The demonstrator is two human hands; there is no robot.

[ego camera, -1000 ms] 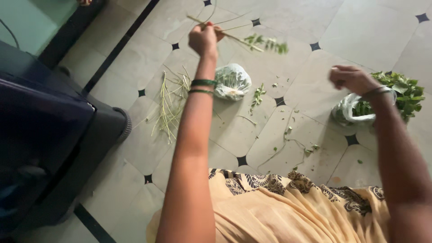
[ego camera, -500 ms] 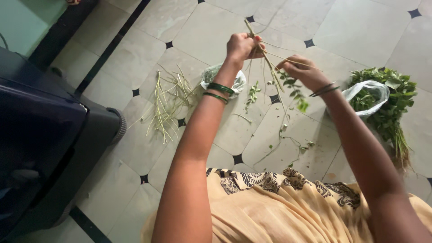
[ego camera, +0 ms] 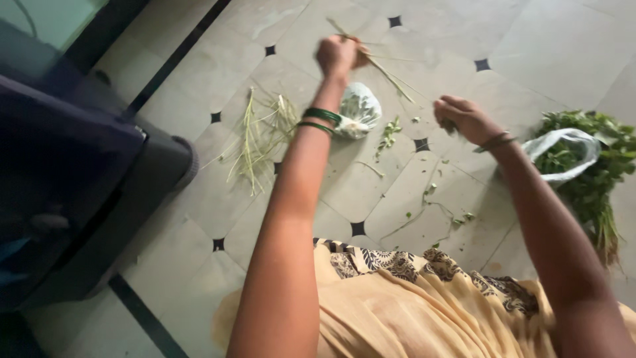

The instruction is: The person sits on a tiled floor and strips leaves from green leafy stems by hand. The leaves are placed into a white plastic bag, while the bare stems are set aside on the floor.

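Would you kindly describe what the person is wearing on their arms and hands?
Both arms are bare, with no sleeves or gloves. The left wrist carries two green bangles, one slightly apart from the other. The right wrist carries thin dark bangles. No rings are clearly visible on the left hand or the right hand.

Looks like we're at home: tiled floor, leafy greens and plucked stems spread out.

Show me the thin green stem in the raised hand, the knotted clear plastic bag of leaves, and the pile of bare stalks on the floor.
thin green stem [ego camera: 391, 74], head view, mid-shaft.
knotted clear plastic bag [ego camera: 360, 109], head view, bulging middle.
pile of bare stalks [ego camera: 255, 136], head view, centre.
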